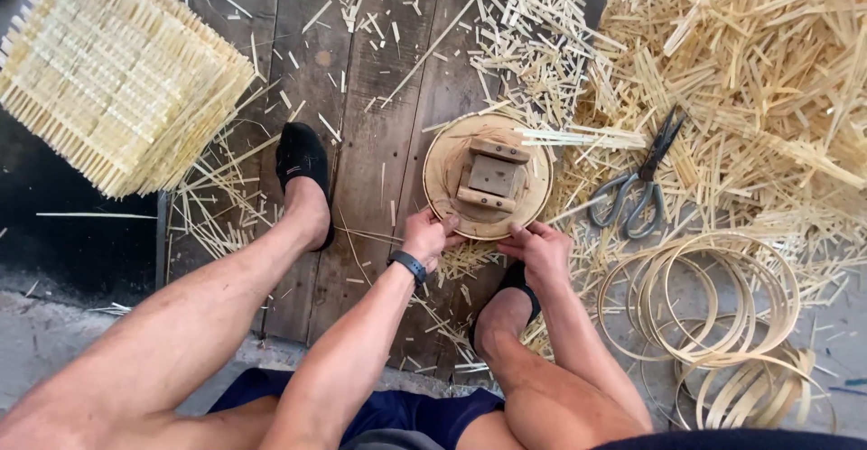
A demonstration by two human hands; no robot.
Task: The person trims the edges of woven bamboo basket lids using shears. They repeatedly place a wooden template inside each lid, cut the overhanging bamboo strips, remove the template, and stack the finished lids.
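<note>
Round wooden form (489,176), flat on planks

left hand (424,236), right hand (539,251), apparently gripping

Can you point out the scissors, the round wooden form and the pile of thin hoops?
scissors (643,179): head view, at the pivot.
round wooden form (442,166): head view, bare left face.
thin hoops (713,346): head view, overlapping bands.

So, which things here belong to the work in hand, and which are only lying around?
In hand:
- round wooden form, with a block on top
- left hand and right hand, both at its near edge

Lying about:
- scissors
- bamboo hoops
- cut strips
- woven bamboo panel
</note>
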